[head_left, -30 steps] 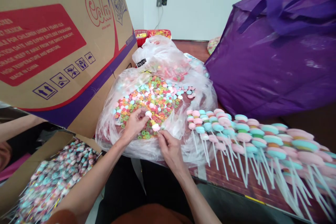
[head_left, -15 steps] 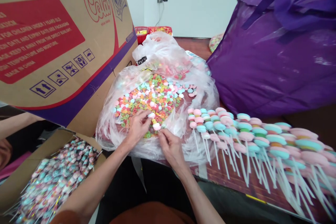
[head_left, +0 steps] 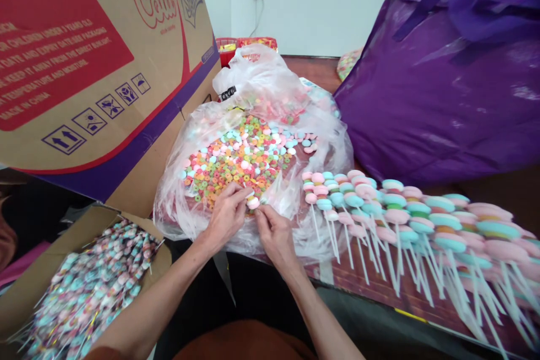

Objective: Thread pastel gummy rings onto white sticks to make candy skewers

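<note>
My right hand (head_left: 275,232) is closed in a pinch at the lower end of a candy lollipop (head_left: 253,203), its stick mostly hidden by the fingers. A pale pink-white disc and a yellowish piece show on it. My left hand (head_left: 229,212) is closed round the upper part of the same lollipop, and its fingers hide what sits there. A thin white tip pokes up beside those fingers. Under and beyond both hands, loose gummy rings and pastel candy discs (head_left: 236,160) lie heaped on a clear plastic bag (head_left: 177,197).
Lollipops (head_left: 396,216) with white sticks lie in rows along the table (head_left: 405,304) at right. A purple bag (head_left: 455,84) stands behind them. A large carton (head_left: 97,56) rises at left, above an open box of wrapped lollipops (head_left: 97,287). A red basket (head_left: 226,56) sits at the back.
My left fingers have slid down the stick towards the right hand. The pale disc they held at the top is now hidden. A person's arm at far left has gone from view.
</note>
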A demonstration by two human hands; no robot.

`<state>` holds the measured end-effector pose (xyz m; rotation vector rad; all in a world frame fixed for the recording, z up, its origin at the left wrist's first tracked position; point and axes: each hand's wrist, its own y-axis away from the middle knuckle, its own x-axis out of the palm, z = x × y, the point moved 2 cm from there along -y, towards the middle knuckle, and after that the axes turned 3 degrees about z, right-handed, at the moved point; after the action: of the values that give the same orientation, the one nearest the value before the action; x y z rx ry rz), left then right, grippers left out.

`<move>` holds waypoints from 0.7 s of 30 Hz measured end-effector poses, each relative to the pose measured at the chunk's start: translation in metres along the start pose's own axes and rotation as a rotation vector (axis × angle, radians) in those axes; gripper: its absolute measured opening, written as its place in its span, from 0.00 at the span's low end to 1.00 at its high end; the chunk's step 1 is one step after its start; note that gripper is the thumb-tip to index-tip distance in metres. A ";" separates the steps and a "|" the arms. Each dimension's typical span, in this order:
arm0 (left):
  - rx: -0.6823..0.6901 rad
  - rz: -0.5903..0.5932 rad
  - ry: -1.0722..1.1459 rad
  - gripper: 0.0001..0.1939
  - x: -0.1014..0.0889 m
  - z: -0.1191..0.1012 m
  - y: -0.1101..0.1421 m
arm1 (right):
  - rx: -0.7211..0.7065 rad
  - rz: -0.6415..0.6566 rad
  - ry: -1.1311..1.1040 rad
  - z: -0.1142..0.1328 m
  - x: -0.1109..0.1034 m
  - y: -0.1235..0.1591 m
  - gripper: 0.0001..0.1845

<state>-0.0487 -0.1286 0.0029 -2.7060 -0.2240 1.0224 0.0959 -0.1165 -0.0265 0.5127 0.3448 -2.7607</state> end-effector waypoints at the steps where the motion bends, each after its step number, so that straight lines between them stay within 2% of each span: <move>1: 0.004 0.029 0.024 0.18 0.000 0.000 0.001 | 0.000 -0.003 -0.004 0.000 0.000 0.000 0.15; 5: -0.064 0.140 0.140 0.16 -0.008 0.009 -0.008 | 0.017 -0.045 -0.037 0.000 -0.003 0.002 0.17; 7: -0.119 0.101 0.167 0.15 -0.013 0.016 -0.022 | 0.027 -0.096 -0.037 -0.002 -0.004 0.003 0.17; 10: -0.119 0.019 -0.022 0.14 -0.017 0.022 -0.045 | 0.045 -0.182 -0.011 -0.004 -0.006 0.003 0.16; 13: -0.043 0.083 -0.264 0.13 -0.010 0.021 -0.059 | 0.051 -0.194 0.001 -0.006 -0.006 0.003 0.15; 16: 0.005 0.112 -0.365 0.13 -0.002 0.020 -0.060 | 0.051 -0.192 -0.007 -0.006 -0.005 0.003 0.15; 18: 0.006 0.098 -0.347 0.10 0.000 0.021 -0.059 | 0.066 -0.198 -0.013 -0.007 -0.005 0.003 0.16; 21: -0.055 0.061 -0.192 0.07 -0.006 0.027 -0.060 | 0.084 -0.202 -0.016 -0.008 -0.006 0.004 0.16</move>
<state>-0.0743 -0.0677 0.0039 -2.6777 -0.2077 1.3140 0.1045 -0.1164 -0.0319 0.5007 0.2927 -2.9839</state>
